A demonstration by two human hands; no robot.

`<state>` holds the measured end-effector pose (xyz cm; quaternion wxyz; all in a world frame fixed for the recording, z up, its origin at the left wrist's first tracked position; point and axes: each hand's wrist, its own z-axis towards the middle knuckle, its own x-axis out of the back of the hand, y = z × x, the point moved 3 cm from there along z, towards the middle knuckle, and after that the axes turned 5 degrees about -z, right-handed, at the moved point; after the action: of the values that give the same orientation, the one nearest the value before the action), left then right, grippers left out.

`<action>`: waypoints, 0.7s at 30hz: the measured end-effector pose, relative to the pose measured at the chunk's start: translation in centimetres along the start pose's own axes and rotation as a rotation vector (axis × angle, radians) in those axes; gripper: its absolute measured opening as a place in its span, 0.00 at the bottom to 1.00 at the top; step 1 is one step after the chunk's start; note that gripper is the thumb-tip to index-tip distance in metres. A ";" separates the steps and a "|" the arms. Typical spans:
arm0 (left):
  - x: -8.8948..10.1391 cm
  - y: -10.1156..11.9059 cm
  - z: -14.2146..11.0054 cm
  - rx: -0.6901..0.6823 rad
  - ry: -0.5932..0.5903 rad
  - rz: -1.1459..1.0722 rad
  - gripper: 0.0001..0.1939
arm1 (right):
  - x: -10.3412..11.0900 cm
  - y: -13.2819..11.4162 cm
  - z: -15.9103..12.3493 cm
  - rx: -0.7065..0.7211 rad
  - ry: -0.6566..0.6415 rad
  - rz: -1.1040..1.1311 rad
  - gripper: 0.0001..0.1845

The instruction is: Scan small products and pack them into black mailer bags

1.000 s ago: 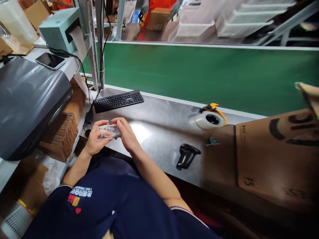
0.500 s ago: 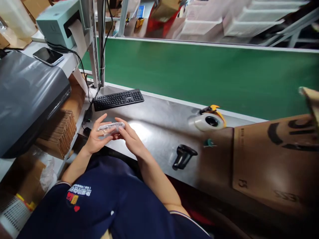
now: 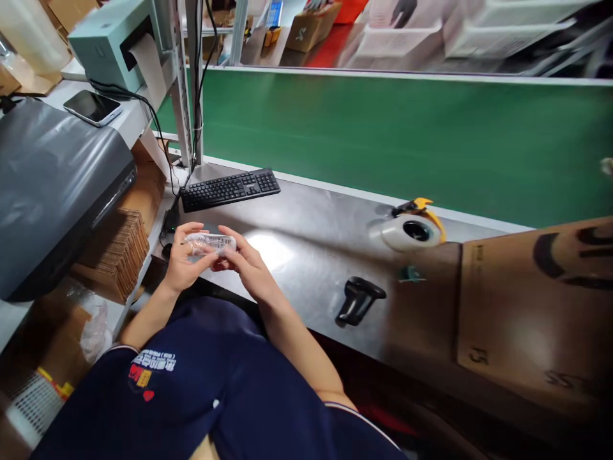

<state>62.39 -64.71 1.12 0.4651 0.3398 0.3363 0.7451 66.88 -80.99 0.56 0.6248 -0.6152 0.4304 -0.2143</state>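
The left hand (image 3: pixel 182 263) and right hand (image 3: pixel 245 263) grasp a plastic-wrapped packet (image 3: pixel 211 243) above the near edge of a metal table (image 3: pixel 306 255).

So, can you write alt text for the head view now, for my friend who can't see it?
A person's left hand and right hand hold a small plastic-wrapped packet at a metal table. A black keyboard lies beyond them; a black handheld scanner and tape roll lie to the right, near a cardboard box.

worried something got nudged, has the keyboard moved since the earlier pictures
No, the black computer keyboard shows no shift either way against the metal post behind its left end.
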 end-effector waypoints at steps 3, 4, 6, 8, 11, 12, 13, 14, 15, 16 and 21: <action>-0.3 -0.5 -0.4 -0.029 0.031 -0.034 0.06 | 0.1 -0.2 0.0 0.025 -0.012 -0.071 0.40; -0.3 -0.6 -0.5 -0.040 0.030 -0.060 0.05 | 0.1 -0.2 0.0 0.032 -0.023 -0.091 0.42; -0.3 -0.8 -0.7 -0.056 0.003 -0.126 0.09 | 0.0 -0.3 0.1 0.039 -0.041 -0.128 0.44; -0.2 -0.8 -0.7 -0.057 -0.056 -0.167 0.17 | 0.0 -0.4 0.2 0.028 -0.063 -0.157 0.44; 0.3 -0.6 -0.4 -0.029 -0.133 -0.174 0.20 | -0.1 -0.6 0.1 -0.006 -0.096 -0.170 0.46; 0.5 -0.5 -0.2 -0.019 -0.149 -0.178 0.19 | -0.2 -0.8 0.1 -0.010 -0.092 -0.177 0.46; 0.6 -0.4 -0.1 -0.011 -0.160 -0.185 0.17 | -0.3 -1.0 0.0 -0.006 -0.076 -0.188 0.45; 0.7 -0.2 -0.1 -0.004 -0.166 -0.189 0.16 | -0.4 -1.3 0.0 0.001 -0.054 -0.198 0.43; 0.7 0.0 0.0 0.000 -0.165 -0.188 0.14 | -0.5 -1.5 -0.1 0.007 -0.038 -0.203 0.42; 0.7 0.1 -0.1 0.008 -0.154 -0.183 0.11 | -0.6 -1.6 -0.1 0.007 -0.033 -0.197 0.41; 0.7 0.3 -0.6 0.059 0.049 -0.138 0.06 | -0.9 -0.9 0.0 -0.009 -0.070 -0.074 0.36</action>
<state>61.52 -64.23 1.17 0.4965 0.3110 0.3922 0.7092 66.65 -80.44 1.61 0.6282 -0.6407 0.3864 -0.2136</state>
